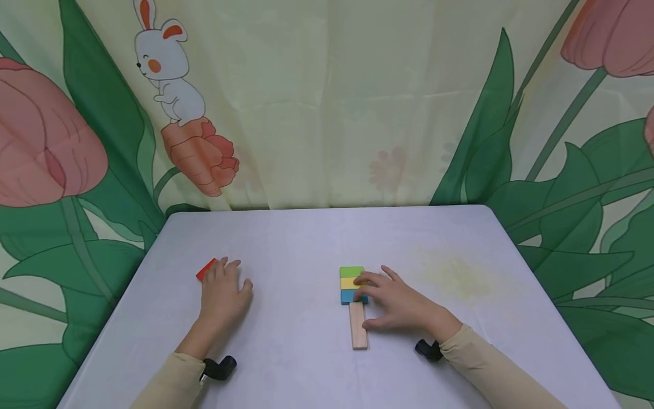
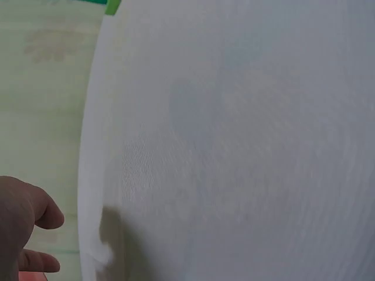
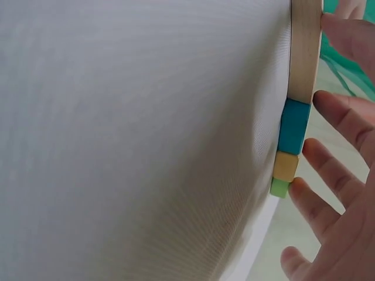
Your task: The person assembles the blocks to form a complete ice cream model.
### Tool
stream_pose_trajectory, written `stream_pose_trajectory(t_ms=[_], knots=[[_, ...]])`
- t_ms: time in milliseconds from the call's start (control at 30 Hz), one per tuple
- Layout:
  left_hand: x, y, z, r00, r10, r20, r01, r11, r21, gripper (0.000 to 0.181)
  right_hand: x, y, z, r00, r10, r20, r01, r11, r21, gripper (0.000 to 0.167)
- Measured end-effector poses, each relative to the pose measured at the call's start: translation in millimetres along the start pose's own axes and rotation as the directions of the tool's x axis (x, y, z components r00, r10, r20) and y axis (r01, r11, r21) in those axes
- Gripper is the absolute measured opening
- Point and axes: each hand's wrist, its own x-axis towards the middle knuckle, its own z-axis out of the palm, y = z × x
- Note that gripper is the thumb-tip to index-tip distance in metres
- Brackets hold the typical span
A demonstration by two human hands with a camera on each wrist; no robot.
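Observation:
A green block [image 1: 351, 271], a yellow block [image 1: 348, 282] and a blue block [image 1: 348, 296] lie in a row, one against the other. Below the blue one lies a long plain wooden block [image 1: 359, 329], pointing towards the person. My right hand [image 1: 401, 301] is at the right side of this row, fingers spread, some fingertips over the yellow and blue blocks; the thumb is by the wooden block. On the left, a red block [image 1: 206, 270] is partly hidden under the fingers of my left hand [image 1: 223, 292], which are extended; their grip on it is not visible.
The blocks lie on a table with a white cloth [image 1: 296, 244]. Behind it hangs a curtain [image 1: 327, 102] printed with tulips and a rabbit. Black wrist cameras [image 1: 221, 368] sit at both cuffs. A yellowish stain [image 1: 457, 276] marks the cloth at the right.

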Motion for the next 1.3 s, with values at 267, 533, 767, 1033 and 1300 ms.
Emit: stream_pose_trajectory(t_ms=[267, 533, 767, 1033, 1300], knots=[[0.0, -21.5, -1.6, 0.994, -0.105, -0.022, 0.107, 0.988, 0.109, 0.058, -0.6, -2.0, -0.6, 1.000, 0.026, 0.012, -0.027, 1.000, 0.008, 0.044], [-2.9, -26.2, -1.8, 0.993, -0.116, -0.007, 0.116, 0.981, 0.156, 0.057, -2.0, -3.5, -1.4, 0.998, 0.052, 0.033, -0.053, 0.998, 0.029, 0.044], [-2.1, -22.2, -1.1, 0.994, -0.109, -0.011, 0.109, 0.979, 0.173, 0.063, -2.6, -3.9, -2.0, 0.998, 0.050, 0.030, -0.051, 0.998, 0.038, 0.044], [3.3, -18.9, 7.6, 0.997, -0.080, -0.010, 0.080, 0.978, 0.193, 0.064, -1.7, -3.6, -1.1, 0.998, 0.055, 0.025, -0.056, 0.998, 0.036, 0.044], [7.0, -10.5, 14.7, 0.999, -0.034, 0.020, 0.029, 0.982, 0.189, 0.065, -1.0, -3.5, -0.3, 0.997, 0.062, 0.036, -0.064, 0.997, 0.042, 0.045]])
